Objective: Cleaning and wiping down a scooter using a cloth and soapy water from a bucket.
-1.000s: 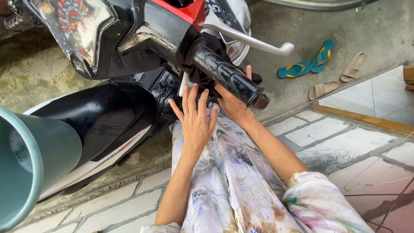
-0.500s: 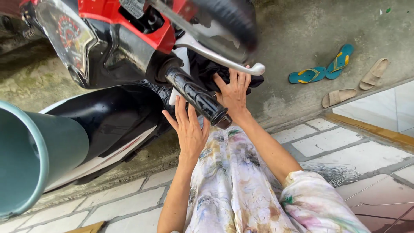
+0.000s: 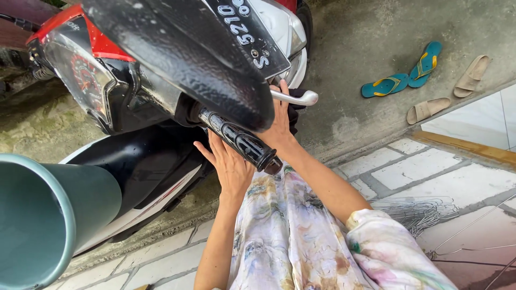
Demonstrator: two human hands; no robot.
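Both hands reach under the handlebar grip (image 3: pixel 239 140): left hand (image 3: pixel 228 164) fingers spread, right hand (image 3: pixel 279 126) fingers pressing a dark cloth (image 3: pixel 293 113).

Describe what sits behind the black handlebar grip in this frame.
Behind the handlebar grip both hands reach toward the scooter's black body: the left hand lies open and the right hand presses on a dark cloth. The grip and mirror cover the fingertips and most of the cloth.

A dark cloth (image 3: pixel 293 111), mostly hidden behind the scooter's wet black handlebar grip (image 3: pixel 239 140), seemingly bunched against the bodywork.
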